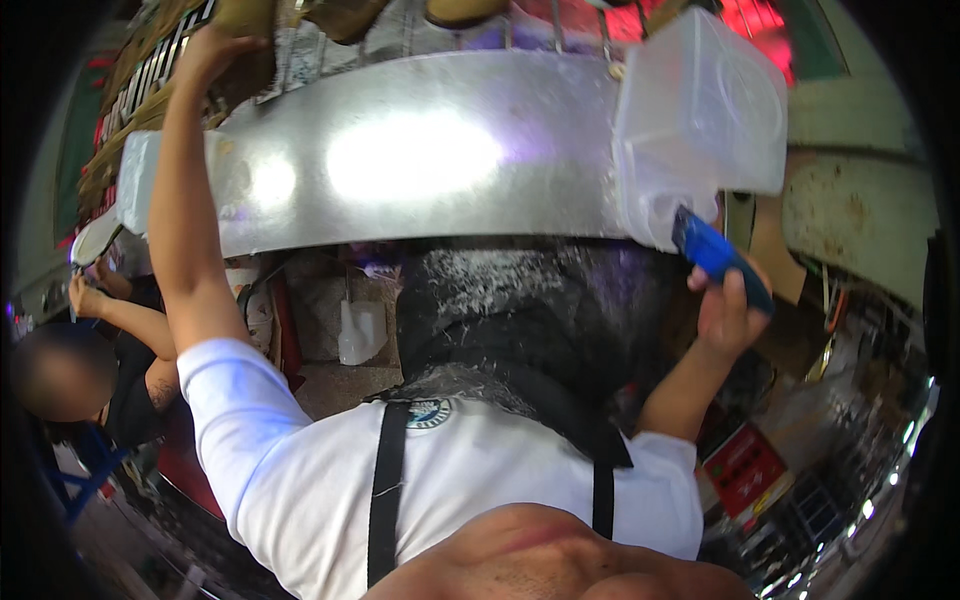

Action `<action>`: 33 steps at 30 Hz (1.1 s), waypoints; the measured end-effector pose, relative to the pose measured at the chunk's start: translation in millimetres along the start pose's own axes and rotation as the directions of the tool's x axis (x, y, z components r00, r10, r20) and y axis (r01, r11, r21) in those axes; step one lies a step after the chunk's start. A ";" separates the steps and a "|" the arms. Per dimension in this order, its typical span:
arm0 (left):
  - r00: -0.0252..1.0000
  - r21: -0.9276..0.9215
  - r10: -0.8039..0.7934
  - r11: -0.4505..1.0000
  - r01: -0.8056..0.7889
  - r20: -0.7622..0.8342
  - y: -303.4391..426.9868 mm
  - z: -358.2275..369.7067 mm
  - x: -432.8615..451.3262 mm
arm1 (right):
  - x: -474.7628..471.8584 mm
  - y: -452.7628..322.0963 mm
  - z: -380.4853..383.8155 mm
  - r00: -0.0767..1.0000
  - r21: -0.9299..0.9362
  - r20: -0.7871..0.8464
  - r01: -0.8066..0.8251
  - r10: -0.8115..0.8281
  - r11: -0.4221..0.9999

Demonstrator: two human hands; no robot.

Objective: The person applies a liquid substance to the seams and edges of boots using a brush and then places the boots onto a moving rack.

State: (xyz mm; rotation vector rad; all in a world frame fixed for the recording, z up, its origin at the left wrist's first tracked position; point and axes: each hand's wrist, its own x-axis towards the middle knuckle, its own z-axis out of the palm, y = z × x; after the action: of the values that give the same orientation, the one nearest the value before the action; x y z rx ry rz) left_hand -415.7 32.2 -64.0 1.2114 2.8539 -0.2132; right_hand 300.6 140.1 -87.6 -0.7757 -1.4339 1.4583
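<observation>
My left hand [210,54] reaches far out against a tan shoe [244,19] at the upper left. A digit lies across the shoe; the other fingers are not clear, so I cannot tell whether it grips. My right hand [726,311] is closed around a blue-handled tool [709,244] with a dark end, perhaps a brush. The tool's tip is at the near part of a translucent plastic container [660,127] on the right end of a shiny metal tray or shelf [555,157]. More tan shoe toes [465,9] show along the top.
Metal bars [557,26] run beyond the shelf. A pale plastic container [137,180] stands behind my left forearm. At left, another person's hands [90,292] hold a light-coloured shoe-like item [94,238]. A white plastic bottle [364,330] is below the shelf, and a red box [746,469] lies lower right.
</observation>
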 end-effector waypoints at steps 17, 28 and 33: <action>0.867 -0.884 0.242 0.063 -0.463 -0.436 198.2 41.5 -266.3 | 25.0 -6.2 11.5 0.970 -0.361 -0.112 -0.241 0.215 0.901; 0.712 -0.730 0.402 0.141 -0.669 -0.576 208.8 88.2 -275.3 | 34.5 3.3 -23.5 0.869 -0.025 0.050 -0.493 0.493 0.870; 0.395 -0.256 0.614 0.305 -0.917 -0.683 199.4 73.1 -268.1 | -5.3 14.1 -23.9 0.926 0.100 -0.190 -0.313 0.327 0.945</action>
State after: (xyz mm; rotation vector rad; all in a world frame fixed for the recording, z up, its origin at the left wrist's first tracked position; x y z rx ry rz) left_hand -87.7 -32.3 -136.2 2.4854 1.7545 1.1037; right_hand 321.8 146.3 -105.2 -1.1236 -1.1326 1.6089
